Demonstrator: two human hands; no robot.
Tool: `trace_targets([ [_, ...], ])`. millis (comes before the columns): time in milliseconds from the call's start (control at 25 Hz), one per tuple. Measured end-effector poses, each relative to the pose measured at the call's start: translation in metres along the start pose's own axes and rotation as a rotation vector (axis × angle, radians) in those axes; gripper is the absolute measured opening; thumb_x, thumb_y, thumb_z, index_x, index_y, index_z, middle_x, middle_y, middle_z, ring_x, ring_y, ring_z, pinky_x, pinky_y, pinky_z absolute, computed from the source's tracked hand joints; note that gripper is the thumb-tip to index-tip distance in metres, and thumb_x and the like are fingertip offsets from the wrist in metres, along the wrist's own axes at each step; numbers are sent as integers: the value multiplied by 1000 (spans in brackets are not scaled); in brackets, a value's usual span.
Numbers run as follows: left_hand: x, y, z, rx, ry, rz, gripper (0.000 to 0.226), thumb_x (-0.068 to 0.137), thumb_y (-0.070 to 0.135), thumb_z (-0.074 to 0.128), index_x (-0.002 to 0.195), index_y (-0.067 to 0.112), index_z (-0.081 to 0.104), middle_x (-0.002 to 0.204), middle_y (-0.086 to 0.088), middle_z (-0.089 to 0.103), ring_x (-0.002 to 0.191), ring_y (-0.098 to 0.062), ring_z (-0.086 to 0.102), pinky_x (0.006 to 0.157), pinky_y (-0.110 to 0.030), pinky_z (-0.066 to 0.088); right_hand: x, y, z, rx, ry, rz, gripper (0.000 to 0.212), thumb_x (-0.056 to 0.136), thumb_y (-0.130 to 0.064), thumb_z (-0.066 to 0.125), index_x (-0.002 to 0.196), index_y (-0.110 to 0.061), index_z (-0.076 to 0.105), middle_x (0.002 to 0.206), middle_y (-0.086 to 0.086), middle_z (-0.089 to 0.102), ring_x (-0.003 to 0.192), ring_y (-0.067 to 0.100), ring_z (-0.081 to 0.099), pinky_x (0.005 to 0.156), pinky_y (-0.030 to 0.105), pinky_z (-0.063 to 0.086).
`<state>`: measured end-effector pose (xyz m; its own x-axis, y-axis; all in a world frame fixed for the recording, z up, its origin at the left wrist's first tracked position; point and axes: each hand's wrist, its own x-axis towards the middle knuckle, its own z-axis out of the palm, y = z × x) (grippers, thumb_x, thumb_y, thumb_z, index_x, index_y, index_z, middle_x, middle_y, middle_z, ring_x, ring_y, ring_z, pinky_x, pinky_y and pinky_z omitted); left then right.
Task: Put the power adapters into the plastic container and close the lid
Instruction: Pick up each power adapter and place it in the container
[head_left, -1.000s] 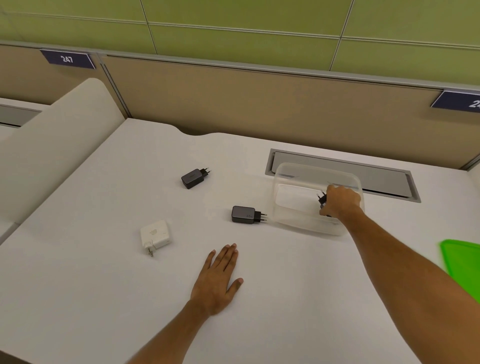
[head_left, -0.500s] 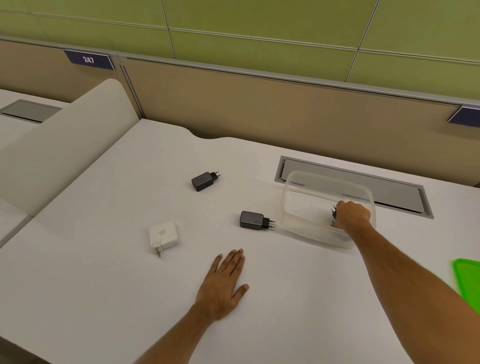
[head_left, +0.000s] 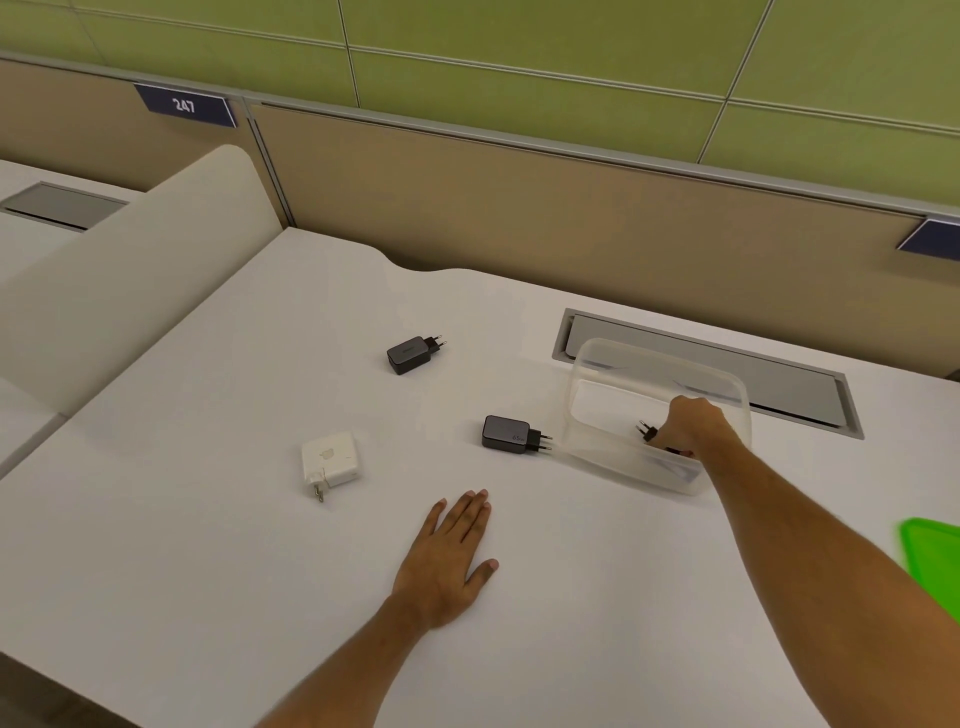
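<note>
A clear plastic container (head_left: 597, 410) stands open on the white desk at the right. My right hand (head_left: 693, 423) reaches down inside it, shut on a black power adapter (head_left: 648, 432) whose prongs stick out to the left; the body is mostly hidden. Just left of the container lies a second black adapter (head_left: 506, 434). A third black adapter (head_left: 410, 354) lies farther back and left. A white adapter (head_left: 330, 460) rests at the left. My left hand (head_left: 447, 561) lies flat on the desk with fingers spread, holding nothing. The green lid (head_left: 932, 564) shows at the right edge.
A grey cable hatch (head_left: 795, 387) is set into the desk behind the container. A beige partition (head_left: 519, 197) runs along the back, and a curved white divider (head_left: 130, 265) rises at the left. The desk's front edge drops off at the lower left.
My right hand has sunk lower into the container with the black adapter. The camera has shifted, so everything sits more to the right. My left hand stays flat.
</note>
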<state>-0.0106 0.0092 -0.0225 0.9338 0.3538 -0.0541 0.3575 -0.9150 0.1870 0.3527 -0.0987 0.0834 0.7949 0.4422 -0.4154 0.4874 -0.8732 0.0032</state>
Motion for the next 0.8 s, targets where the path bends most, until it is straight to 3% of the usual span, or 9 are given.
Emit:
trace_targets([
  [240, 0, 0, -1, -2, -1, -2, 67, 97, 50, 26, 150, 11, 12, 159, -1, 6, 145, -13, -1, 114, -40, 2, -8, -3, -10, 108, -10, -28, 48, 67, -49, 79, 71, -9, 55, 63, 3, 61, 63, 23, 60, 58, 29, 45],
  [320, 0, 0, -1, 5, -3, -2, 67, 97, 51, 24, 150, 12, 9, 159, -1, 4, 145, -13, -3, 115, -39, 1, -13, -17, -23, 134, 140, -39, 51, 69, -53, 76, 74, -8, 54, 73, 8, 66, 72, 29, 63, 62, 31, 47],
  [400, 0, 1, -1, -7, -3, -1, 67, 97, 50, 25, 150, 12, 10, 159, -1, 5, 145, -13, -2, 115, -40, 1, -21, -43, -36, 160, 327, -103, 41, 74, -47, 71, 82, -7, 61, 84, 13, 70, 79, 34, 65, 65, 34, 50],
  [520, -1, 1, -1, 5, -12, -2, 68, 97, 51, 22, 150, 13, 6, 159, 0, 0, 144, -12, -7, 115, -39, -1, -38, -95, -45, 168, 474, -320, 27, 80, -35, 62, 86, -9, 64, 89, 16, 71, 85, 37, 65, 69, 35, 51],
  [680, 0, 1, -1, 2, -10, -4, 68, 97, 52, 21, 150, 13, 4, 159, 0, 0, 144, -13, -8, 114, -39, -1, -62, -156, -26, -7, 405, -632, 26, 86, -35, 58, 99, -12, 62, 100, 11, 69, 94, 33, 63, 76, 37, 50],
  [800, 0, 1, -2, 2, -7, -3, 68, 97, 52, 21, 150, 13, 5, 159, 0, -1, 144, -13, -8, 114, -38, -3, -65, -176, 1, -127, 259, -728, 35, 87, -31, 59, 115, -11, 57, 112, 9, 62, 100, 31, 60, 78, 38, 49],
])
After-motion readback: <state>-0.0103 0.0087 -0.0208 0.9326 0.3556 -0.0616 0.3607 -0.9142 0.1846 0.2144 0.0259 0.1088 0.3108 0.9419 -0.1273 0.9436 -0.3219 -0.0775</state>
